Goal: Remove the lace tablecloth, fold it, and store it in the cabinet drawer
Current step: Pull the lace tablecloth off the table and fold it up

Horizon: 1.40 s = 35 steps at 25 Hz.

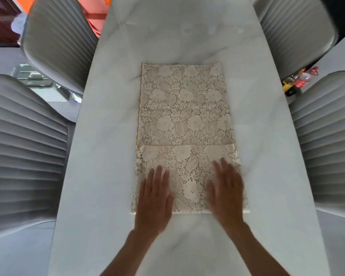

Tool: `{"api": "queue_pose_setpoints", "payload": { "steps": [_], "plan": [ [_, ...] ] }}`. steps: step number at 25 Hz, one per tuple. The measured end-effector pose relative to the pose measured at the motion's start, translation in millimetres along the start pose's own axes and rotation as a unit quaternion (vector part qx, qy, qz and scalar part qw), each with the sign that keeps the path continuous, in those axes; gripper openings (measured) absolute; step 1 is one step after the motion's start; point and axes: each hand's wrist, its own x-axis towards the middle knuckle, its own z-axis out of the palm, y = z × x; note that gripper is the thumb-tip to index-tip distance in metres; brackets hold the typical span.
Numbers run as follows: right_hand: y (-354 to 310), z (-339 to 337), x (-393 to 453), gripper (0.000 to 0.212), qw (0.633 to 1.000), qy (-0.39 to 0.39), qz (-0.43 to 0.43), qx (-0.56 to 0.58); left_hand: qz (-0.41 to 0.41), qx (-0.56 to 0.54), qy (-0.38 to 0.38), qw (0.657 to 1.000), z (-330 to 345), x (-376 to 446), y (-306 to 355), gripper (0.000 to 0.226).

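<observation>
Because the marble table (100, 176) is so broad and bare, the lace tablecloth (184, 116) reads plainly against it: a long folded rectangle lying down the middle, grey ribbed chairs (28, 148) drawn up on either side. I judge the cloth light, soft and limp, the openwork liable to snag on a fingertip, and the stacked layers inclined to slide on the polished stone. A fold line crosses it near my end, where a flap has been turned over. My left hand (154, 198) lies flat and spread on the near left part of that flap, and my right hand (226, 191), blurred, is flat on the near right part; neither grasps anything, both palms only press. For the next fold I would pinch the two near corners through all layers.
</observation>
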Motion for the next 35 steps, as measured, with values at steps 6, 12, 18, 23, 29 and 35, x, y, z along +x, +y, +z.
{"api": "queue_pose_setpoints", "payload": {
  "steps": [6,12,18,23,29,35],
  "plan": [
    [41.2,15.2,-45.1,0.064,0.987,-0.102,-0.064,-0.107,-0.052,0.087,-0.049,0.994,24.9,-26.8,-15.5,0.068],
    [23.6,-4.1,-42.5,0.061,0.988,-0.099,-0.026,-0.114,-0.082,0.117,-0.075,0.987,6.3,-22.0,1.1,0.067],
    [6.4,22.8,48.6,0.066,0.989,-0.106,-0.030,-0.099,-0.009,0.145,-0.064,0.987,12.4,82.4,-23.8,0.067],
    [42.8,26.6,51.3,0.068,0.990,-0.093,-0.023,-0.103,-0.023,0.138,-0.087,0.986,14.4,79.4,-58.3,0.067],
    [48.8,-6.3,-26.3,0.067,0.971,-0.133,-0.176,-0.093,0.051,0.115,-0.066,0.990,-27.2,23.9,-27.1,0.080],
    [71.1,-29.7,-55.4,0.057,0.969,-0.086,-0.199,-0.118,0.092,0.243,-0.112,0.959,-36.5,-36.0,-11.6,0.057]
  ]
}}
